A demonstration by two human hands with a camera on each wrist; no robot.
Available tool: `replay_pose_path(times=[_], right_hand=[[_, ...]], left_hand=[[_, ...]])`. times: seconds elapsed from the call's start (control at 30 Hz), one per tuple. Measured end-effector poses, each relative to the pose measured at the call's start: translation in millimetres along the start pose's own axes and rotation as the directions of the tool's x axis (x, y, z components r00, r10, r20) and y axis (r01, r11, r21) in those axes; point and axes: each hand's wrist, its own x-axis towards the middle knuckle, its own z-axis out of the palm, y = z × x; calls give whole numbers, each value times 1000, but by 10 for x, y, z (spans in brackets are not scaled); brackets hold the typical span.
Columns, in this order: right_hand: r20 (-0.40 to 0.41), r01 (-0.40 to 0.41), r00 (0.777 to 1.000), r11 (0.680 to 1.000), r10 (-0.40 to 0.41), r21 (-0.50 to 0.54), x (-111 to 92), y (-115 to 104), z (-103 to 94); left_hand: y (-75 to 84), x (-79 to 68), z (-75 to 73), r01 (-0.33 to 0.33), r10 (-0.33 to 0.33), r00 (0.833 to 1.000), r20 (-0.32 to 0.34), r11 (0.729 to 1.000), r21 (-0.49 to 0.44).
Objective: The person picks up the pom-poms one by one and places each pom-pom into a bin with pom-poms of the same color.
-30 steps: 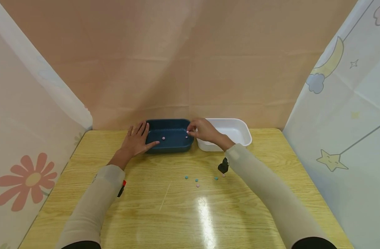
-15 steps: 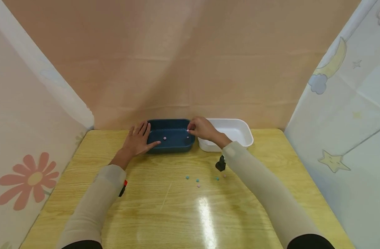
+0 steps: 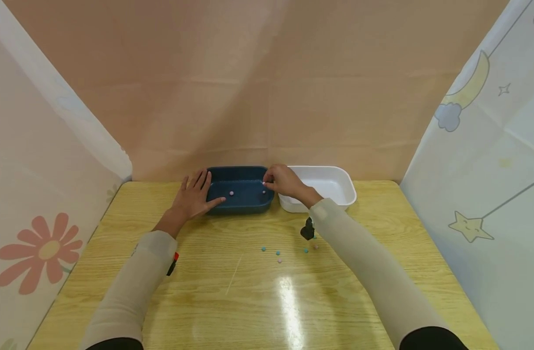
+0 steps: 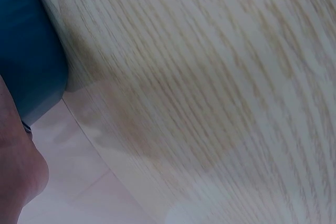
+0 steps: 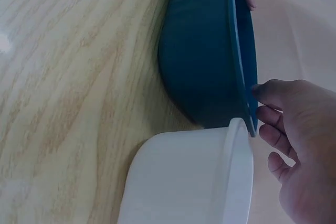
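Nearest, on the wooden table in front of the blue dish, lie small loose balls: one pink ball closest to the person, then teal balls and another pink ball farther to the dish's right, some close by the right sleeve. They look light, firm and smooth, so they would probably roll at a nudge; the best hold is likely a gentle fingertip pinch across the middle, since a hard squeeze at the edge could shoot one away. At the blue dish's right end, the right hand has thumb and fingertips drawn close together over the rim, pinching what appears to be a pale pink bead — the right wrist view does not show it. Inside the dish rest two more, a pink bead left of its middle and a mauve bead near its right end. The left hand lies with fingers spread wide over the dish's left end, thumb across the near rim, holding no bead that shows. The white dish stands just beside the blue one on its right, under the right wrist — its raised rim could catch that hand. Behind the blue dish hangs a tan backdrop.
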Motion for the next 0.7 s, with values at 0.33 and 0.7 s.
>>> replay_pose_path(times=[0.33, 0.7], right_hand=[[2, -19, 1000, 1000, 19, -23, -13, -9, 0], [-21, -18, 1000, 999, 17, -31, -54, 3, -55]], left_hand=[[5, -1, 6, -2, 2, 1000, -4, 1000, -2], [-3, 12, 11, -1, 1, 1000, -8, 1000, 0]])
